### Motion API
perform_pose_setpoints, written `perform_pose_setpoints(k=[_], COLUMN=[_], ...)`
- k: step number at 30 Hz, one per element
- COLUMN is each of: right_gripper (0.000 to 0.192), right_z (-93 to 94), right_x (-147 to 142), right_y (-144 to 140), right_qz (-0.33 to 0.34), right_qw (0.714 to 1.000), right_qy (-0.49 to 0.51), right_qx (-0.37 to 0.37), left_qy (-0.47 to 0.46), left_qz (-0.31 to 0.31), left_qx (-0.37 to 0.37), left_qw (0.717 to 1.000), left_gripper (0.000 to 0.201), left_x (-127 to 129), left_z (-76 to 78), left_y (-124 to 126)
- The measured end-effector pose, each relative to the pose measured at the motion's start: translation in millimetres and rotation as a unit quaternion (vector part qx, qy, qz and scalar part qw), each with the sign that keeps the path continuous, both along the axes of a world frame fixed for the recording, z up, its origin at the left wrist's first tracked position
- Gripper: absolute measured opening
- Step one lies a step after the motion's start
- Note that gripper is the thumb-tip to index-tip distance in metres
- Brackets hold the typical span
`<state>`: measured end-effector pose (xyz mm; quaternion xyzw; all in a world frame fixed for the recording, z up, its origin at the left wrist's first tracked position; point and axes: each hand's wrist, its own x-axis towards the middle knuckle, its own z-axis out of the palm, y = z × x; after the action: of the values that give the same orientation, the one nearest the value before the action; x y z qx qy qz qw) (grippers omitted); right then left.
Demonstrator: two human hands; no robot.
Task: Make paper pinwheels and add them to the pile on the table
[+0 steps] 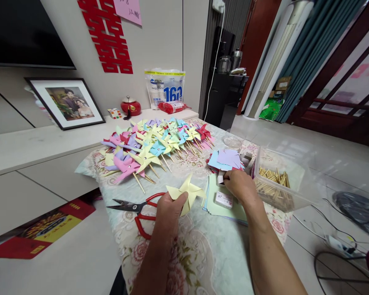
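Plastic bag (165,88): on its front you read a large blue "160"; the smaller letters beside it end in "ISHI".
Red paper cutouts (107,39): on the wall you see double-happiness signs (囍), repeated.
Pink note (129,11): you find handwritten Chinese characters, "江" among them, cut by the upper edge.
Small white box (224,199): you see print too small to read.
Red-and-yellow carton (46,227): you cannot make out its lettering.

Right of centre, the right hand (240,185) partly hides a small box (220,178), its contents unseen. The screen (21,35) is cut off at upper left, the pink note (129,11) at top.
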<state>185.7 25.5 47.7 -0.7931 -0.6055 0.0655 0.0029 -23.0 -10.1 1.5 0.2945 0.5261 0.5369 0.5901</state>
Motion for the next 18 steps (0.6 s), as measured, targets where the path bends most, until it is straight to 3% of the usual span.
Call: perform_pose_setpoints(k=[18], right_gripper=[0.03], right_z=[-3.1], right_x=[-2.5], right_y=[4.4], right_qz=[-0.015], right_qw=[1.0], right_qy=[-0.013], right_qx=[-0.012], left_qy=[-0.039], left_qz=[-0.004], left_qx=[-0.009], left_qw=[0.999], left_gripper=[0.016], left_x=[2.3], left_z=[-2.0], left_y=[-0.8])
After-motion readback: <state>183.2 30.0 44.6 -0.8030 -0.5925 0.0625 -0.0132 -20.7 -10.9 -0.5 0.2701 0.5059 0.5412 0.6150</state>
